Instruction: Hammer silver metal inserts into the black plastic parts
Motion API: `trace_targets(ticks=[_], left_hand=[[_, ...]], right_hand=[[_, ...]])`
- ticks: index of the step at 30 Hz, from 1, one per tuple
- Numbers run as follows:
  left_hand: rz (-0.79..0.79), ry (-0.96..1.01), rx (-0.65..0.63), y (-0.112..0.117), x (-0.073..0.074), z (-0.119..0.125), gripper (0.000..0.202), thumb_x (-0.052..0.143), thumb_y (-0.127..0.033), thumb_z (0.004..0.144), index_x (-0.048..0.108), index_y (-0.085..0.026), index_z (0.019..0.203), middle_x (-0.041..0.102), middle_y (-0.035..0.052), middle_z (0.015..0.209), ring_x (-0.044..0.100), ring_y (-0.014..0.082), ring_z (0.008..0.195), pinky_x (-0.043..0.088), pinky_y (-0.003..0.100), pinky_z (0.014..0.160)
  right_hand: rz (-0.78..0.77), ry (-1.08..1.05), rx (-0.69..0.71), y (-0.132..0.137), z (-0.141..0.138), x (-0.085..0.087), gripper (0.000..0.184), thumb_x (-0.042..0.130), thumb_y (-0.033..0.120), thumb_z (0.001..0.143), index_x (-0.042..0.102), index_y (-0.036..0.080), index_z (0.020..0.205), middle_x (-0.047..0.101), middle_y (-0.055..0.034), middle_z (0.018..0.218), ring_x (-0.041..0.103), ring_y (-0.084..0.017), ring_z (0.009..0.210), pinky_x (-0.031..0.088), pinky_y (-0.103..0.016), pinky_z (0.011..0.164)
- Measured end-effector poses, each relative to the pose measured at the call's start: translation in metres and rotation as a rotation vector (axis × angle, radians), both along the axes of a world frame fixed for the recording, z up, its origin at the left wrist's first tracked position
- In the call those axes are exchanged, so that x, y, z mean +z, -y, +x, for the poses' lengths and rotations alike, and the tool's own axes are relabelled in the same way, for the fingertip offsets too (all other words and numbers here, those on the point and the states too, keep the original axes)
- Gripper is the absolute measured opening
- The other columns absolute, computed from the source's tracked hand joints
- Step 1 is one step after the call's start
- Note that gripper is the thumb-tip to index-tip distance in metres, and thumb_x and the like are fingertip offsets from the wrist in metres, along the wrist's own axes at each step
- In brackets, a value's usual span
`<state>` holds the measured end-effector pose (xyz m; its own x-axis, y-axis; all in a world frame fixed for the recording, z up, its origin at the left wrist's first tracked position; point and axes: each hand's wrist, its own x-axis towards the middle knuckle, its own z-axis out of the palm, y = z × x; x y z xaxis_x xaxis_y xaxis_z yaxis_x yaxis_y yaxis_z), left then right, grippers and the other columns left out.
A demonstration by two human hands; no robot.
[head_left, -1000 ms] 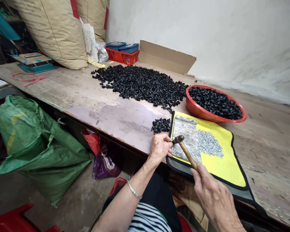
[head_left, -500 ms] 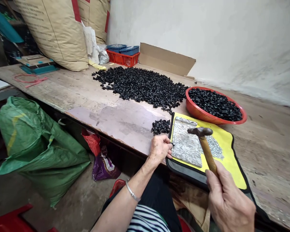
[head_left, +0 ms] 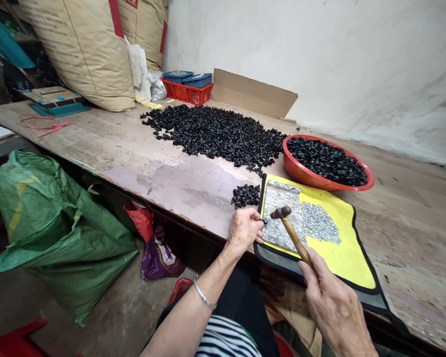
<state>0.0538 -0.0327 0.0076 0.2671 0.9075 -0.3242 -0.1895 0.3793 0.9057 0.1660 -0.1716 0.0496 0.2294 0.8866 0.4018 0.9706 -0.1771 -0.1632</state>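
Observation:
My right hand (head_left: 330,297) is wrapped round the wooden handle of a hammer (head_left: 295,238), whose dark head hangs over a worn grey slab (head_left: 282,208). My left hand (head_left: 246,227) pinches a small black plastic part (head_left: 264,222) at the slab's left edge. The slab lies on a yellow mat with black edging (head_left: 351,258). To its right, a patch of tiny silvery metal pieces (head_left: 319,221) is spread on the mat. Just beyond my left hand sits a small heap of black parts (head_left: 246,196).
A large pile of black parts (head_left: 215,131) covers the table's middle. More fill a red bowl (head_left: 369,181) behind the mat. At the back stand a red basket (head_left: 188,93), a cardboard strip (head_left: 252,93) and big paper sacks (head_left: 85,54). A green sack (head_left: 59,228) rests below the table edge.
The hammer and my right hand have moved left and lower, bringing the head nearer the black part. My left hand keeps its pinch at the slab's edge.

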Motion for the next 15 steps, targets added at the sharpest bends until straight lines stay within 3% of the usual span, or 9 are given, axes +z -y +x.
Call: trace_targets(ticks=[3, 5, 10, 15], left_hand=[[0.009, 0.006, -0.001, 0.000, -0.001, 0.000, 0.014, 0.051, -0.002, 0.063, 0.048, -0.015, 0.057, 0.044, -0.0074, 0.035, 0.046, 0.0081, 0.030, 0.043, 0.018, 0.028], [0.013, 0.003, 0.001, 0.000, -0.002, 0.001, 0.015, 0.051, -0.002, 0.063, 0.048, -0.015, 0.057, 0.044, -0.0074, 0.036, 0.046, 0.0083, 0.030, 0.043, 0.018, 0.028], [0.031, -0.013, 0.020, 0.001, 0.001, 0.001, 0.016, 0.049, -0.001, 0.062, 0.047, -0.016, 0.056, 0.043, -0.0080, 0.036, 0.045, 0.0082, 0.030, 0.042, 0.019, 0.027], [0.002, -0.021, 0.013, 0.001, 0.003, 0.001, 0.017, 0.049, 0.000, 0.063, 0.046, -0.015, 0.055, 0.042, -0.0078, 0.035, 0.045, 0.0085, 0.030, 0.042, 0.019, 0.027]], right_hand=[[0.139, 0.026, -0.004, -0.001, -0.003, 0.006, 0.040, 0.041, 0.032, 0.089, 0.057, 0.012, 0.120, 0.067, -0.0127, 0.108, 0.069, -0.024, 0.080, 0.053, -0.029, 0.066], [0.195, 0.061, -0.034, -0.002, -0.007, 0.005, 0.040, 0.042, 0.029, 0.089, 0.055, 0.010, 0.122, 0.067, -0.0138, 0.107, 0.069, -0.022, 0.077, 0.053, -0.028, 0.065], [-0.047, 0.225, 0.022, -0.003, -0.008, -0.007, 0.035, 0.040, 0.024, 0.089, 0.062, 0.014, 0.114, 0.073, -0.0074, 0.084, 0.061, -0.017, 0.042, 0.042, -0.026, 0.037], [0.201, 0.164, -0.009, -0.001, -0.005, -0.004, 0.039, 0.044, 0.028, 0.088, 0.055, 0.014, 0.123, 0.067, -0.0114, 0.108, 0.068, -0.019, 0.069, 0.050, -0.025, 0.055]])
